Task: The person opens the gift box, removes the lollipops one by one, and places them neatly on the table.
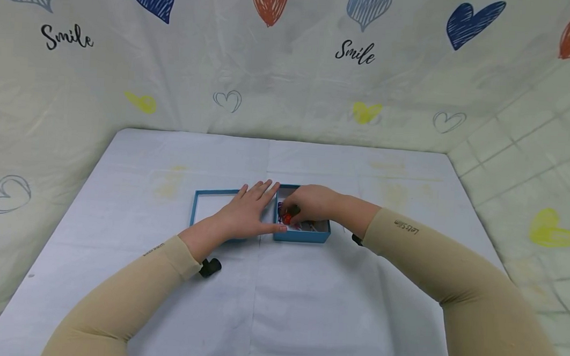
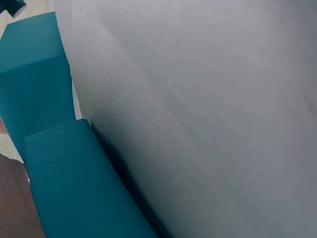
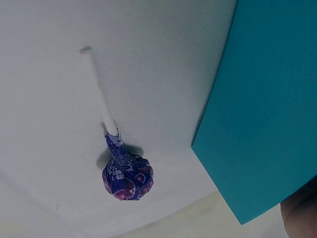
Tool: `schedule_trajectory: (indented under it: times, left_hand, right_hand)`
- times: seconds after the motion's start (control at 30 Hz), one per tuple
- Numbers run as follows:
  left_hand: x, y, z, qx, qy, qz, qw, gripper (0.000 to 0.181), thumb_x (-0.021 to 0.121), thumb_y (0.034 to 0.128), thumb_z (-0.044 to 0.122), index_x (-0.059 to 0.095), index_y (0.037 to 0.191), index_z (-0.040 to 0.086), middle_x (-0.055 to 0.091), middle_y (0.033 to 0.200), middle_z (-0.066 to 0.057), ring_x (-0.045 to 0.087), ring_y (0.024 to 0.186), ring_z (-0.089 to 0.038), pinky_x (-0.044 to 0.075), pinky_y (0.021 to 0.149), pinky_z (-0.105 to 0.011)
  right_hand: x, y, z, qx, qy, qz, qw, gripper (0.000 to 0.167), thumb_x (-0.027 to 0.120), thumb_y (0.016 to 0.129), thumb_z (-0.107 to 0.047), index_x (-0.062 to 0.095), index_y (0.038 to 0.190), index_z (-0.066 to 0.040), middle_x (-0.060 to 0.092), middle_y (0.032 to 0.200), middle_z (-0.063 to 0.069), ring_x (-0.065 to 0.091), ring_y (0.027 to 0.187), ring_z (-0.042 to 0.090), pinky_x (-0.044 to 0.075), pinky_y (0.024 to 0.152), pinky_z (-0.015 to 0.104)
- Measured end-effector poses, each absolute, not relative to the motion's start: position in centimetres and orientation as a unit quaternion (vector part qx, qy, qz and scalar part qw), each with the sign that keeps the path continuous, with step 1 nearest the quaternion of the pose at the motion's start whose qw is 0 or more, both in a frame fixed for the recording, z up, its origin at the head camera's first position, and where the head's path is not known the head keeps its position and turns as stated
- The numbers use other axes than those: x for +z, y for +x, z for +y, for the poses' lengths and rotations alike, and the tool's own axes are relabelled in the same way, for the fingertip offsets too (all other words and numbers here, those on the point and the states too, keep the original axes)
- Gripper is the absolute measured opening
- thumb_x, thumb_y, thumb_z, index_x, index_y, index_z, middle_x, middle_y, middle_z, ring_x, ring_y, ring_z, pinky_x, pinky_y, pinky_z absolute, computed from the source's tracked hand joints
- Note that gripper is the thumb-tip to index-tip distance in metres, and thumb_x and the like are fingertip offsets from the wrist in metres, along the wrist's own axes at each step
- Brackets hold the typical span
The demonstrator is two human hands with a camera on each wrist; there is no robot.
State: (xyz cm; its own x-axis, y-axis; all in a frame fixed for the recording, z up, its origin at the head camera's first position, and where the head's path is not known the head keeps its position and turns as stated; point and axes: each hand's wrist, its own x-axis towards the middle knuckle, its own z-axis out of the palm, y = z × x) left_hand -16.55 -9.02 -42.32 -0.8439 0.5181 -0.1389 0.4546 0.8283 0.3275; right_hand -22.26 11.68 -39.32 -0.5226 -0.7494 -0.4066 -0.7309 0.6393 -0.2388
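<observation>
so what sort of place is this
Probably a small indoor booth, perhaps set up for recording: a white-covered table, a heart-patterned sheet rising behind it, and a small black gadget at the cuff of the left sleeve.

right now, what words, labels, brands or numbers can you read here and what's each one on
"Smile": backdrop, upper left
"Smile": backdrop, right of centre
"LetsSlim": right sleeve, lettering small
Left sleeve: print too small and blurred to read
Purple lollipop wrapper: white print, too small to read
Backdrop, right edge: dark mark cut off, unreadable
</observation>
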Motion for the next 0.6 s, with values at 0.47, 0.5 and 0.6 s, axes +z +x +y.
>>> schedule_trajectory:
  times: [0.47, 0.5, 0.6]
  left_hand:
    - [-42.5, -16.6, -9.0, 0.136, 0.257, 0.951, 0.110, 0.108, 0.045, 0.0843, 0.082, 0.001, 0.161, 0.020, 0.007, 0.167, -0.008, 0.007, 0.152, -0.029, 0.005, 0.120, -0.054]
    - [-42.5, -16.6, -9.0, 0.134, 0.256, 0.951, 0.111, 0.108, 0.044, 0.0842, 0.083, 0.000, 0.161, 0.021, 0.007, 0.167, -0.008, 0.007, 0.152, -0.029, 0.004, 0.120, -0.054]
    - [-42.6, -16.7, -9.0, 0.129, 0.254, 0.952, 0.115, 0.109, 0.043, 0.0835, 0.084, -0.001, 0.161, 0.022, 0.007, 0.167, -0.008, 0.006, 0.152, -0.029, 0.004, 0.120, -0.054]
  right_hand:
    - [-37.2, -22.3, 12.8, -0.051, -0.390, 0.893, 0.220, 0.029, 0.073, 0.092, -0.032, 0.074, 0.120, -0.025, 0.071, 0.109, -0.010, 0.062, 0.094, 0.008, 0.053, 0.089, 0.033]
    - [-37.0, -22.3, 12.9, -0.053, -0.384, 0.896, 0.217, 0.029, 0.073, 0.092, -0.032, 0.074, 0.120, -0.025, 0.071, 0.110, -0.010, 0.062, 0.094, 0.008, 0.053, 0.088, 0.032]
    - [-36.1, -22.4, 13.3, -0.063, -0.368, 0.904, 0.207, 0.029, 0.073, 0.092, -0.032, 0.074, 0.121, -0.025, 0.071, 0.113, -0.009, 0.063, 0.100, 0.011, 0.052, 0.091, 0.036]
